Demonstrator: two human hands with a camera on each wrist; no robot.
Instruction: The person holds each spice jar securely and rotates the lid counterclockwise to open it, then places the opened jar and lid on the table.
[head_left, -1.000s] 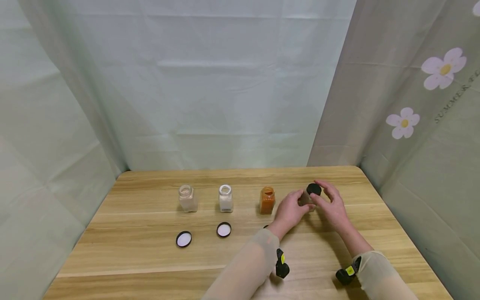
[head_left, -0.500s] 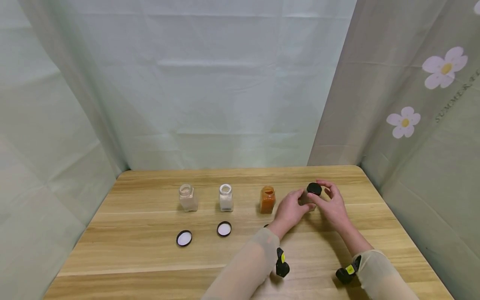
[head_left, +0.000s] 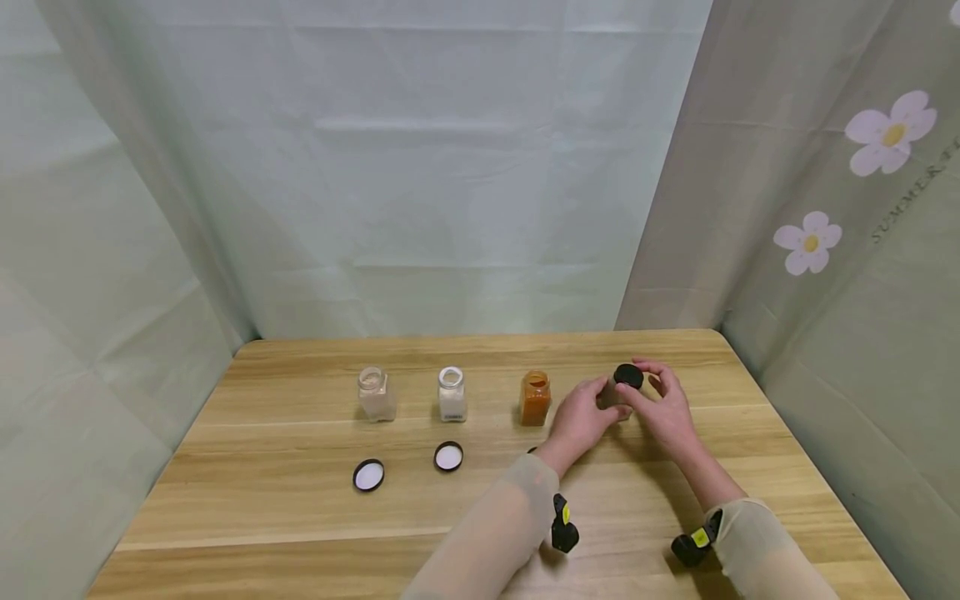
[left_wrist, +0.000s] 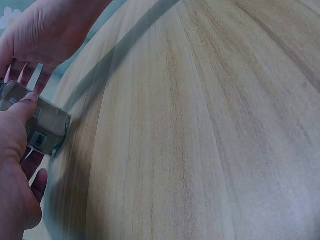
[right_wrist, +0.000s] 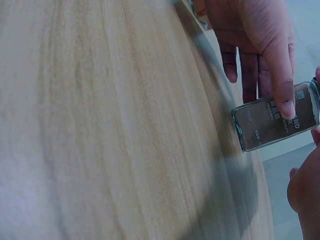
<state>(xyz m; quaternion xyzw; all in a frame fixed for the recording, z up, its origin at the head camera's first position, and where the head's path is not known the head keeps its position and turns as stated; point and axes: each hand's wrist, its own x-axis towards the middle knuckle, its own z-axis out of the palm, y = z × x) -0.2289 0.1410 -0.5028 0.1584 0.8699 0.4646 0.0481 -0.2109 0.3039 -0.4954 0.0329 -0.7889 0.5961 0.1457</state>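
A clear square spice jar point(right_wrist: 257, 125) with brownish-grey contents and printed lettering stands at the table's right rear. My left hand point(head_left: 581, 419) grips its body, the thumb lying across the printed side in the left wrist view. Thumb and fingers of my right hand point(head_left: 666, 412) pinch the black lid point(head_left: 628, 376) on top of this jar. To the left stand three jars without lids: one of orange powder point(head_left: 535, 400), one of white contents point(head_left: 452, 396) and one of pale beige powder point(head_left: 377, 396).
Two black lids with white liners, the left one point(head_left: 368, 475) and the middle one point(head_left: 448, 457), lie in front of the jars. A dark rim point(head_left: 532, 451) peeks out beside my left wrist, mostly hidden. Fabric curtains point(head_left: 480, 167) enclose the wooden table point(head_left: 300, 517).
Both hands stay at the jar. Compared with a second ago, the right hand's fingers have shifted slightly around the lid. The other jars and lids have not moved.
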